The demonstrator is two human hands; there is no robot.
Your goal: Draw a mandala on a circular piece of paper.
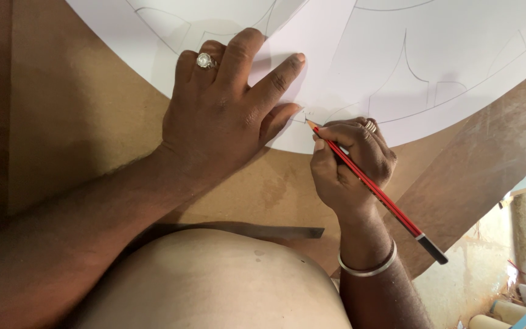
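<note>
A large white sheet of paper (397, 55) with curved pencil lines lies on a brown board (80, 122). My left hand (226, 109), a ring on one finger, lies flat with fingers spread on the sheet's near edge. My right hand (351, 161), also ringed and with a metal bangle at the wrist, grips a red and black pencil (375, 192). The pencil's tip touches the paper just right of my left thumb, by small pencil marks.
A dark metal ruler (263, 230) lies on the board near my body. The board's right edge slants down to the lower right; beyond it lie a rough floor and pale pipes (506, 311).
</note>
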